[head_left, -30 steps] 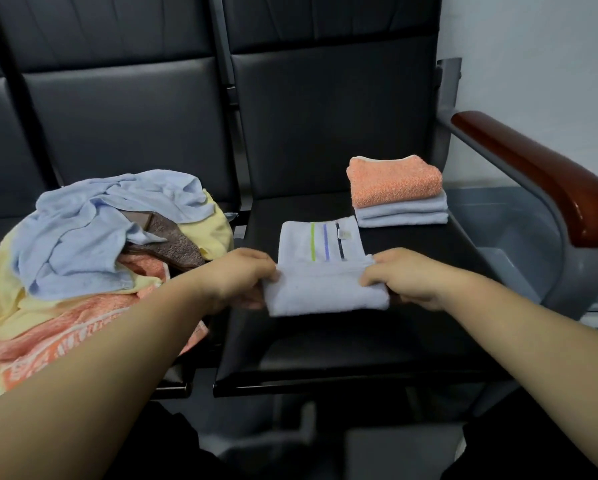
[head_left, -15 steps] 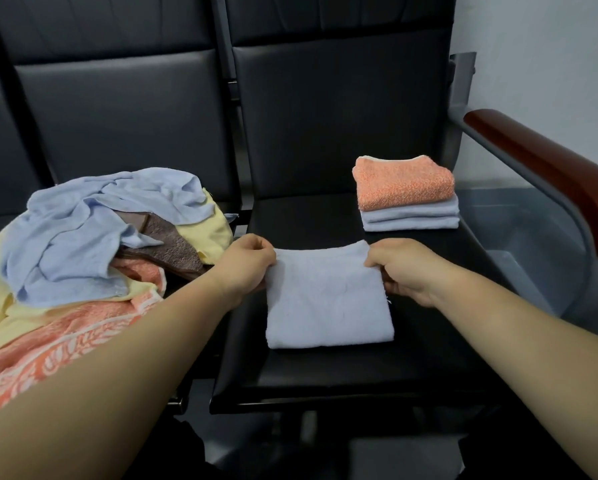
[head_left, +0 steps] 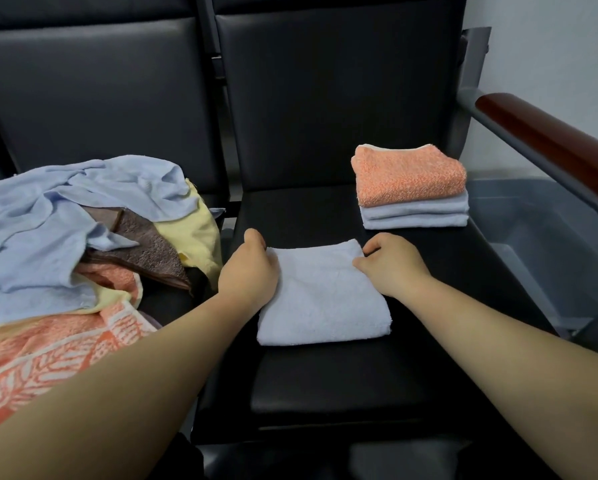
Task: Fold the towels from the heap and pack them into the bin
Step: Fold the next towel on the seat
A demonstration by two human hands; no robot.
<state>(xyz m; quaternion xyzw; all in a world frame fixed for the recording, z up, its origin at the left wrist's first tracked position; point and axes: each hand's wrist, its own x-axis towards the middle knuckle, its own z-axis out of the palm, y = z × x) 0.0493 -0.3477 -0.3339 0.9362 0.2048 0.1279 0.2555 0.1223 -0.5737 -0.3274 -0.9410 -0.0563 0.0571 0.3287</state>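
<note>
A folded pale blue towel (head_left: 321, 299) lies flat on the black seat (head_left: 342, 382) in front of me. My left hand (head_left: 249, 271) grips its far left corner, and my right hand (head_left: 391, 265) grips its far right corner, fingers curled on the edge. A stack of folded towels (head_left: 411, 188) sits at the seat's back right, an orange one on top of pale blue ones. The heap of unfolded towels (head_left: 72, 244), blue, brown, yellow and orange, covers the seat to the left. The grey bin (head_left: 533, 244) stands on the floor to the right, beyond the armrest.
A wooden-topped armrest (head_left: 547, 140) on a grey metal frame runs along the right side of the seat, between it and the bin. Black backrests rise behind both seats. A white wall is at the far right.
Both hands carried the near half of the towel up and over its striped far half, hiding the stripes, and now hold the far corners with the towel folded flat.
</note>
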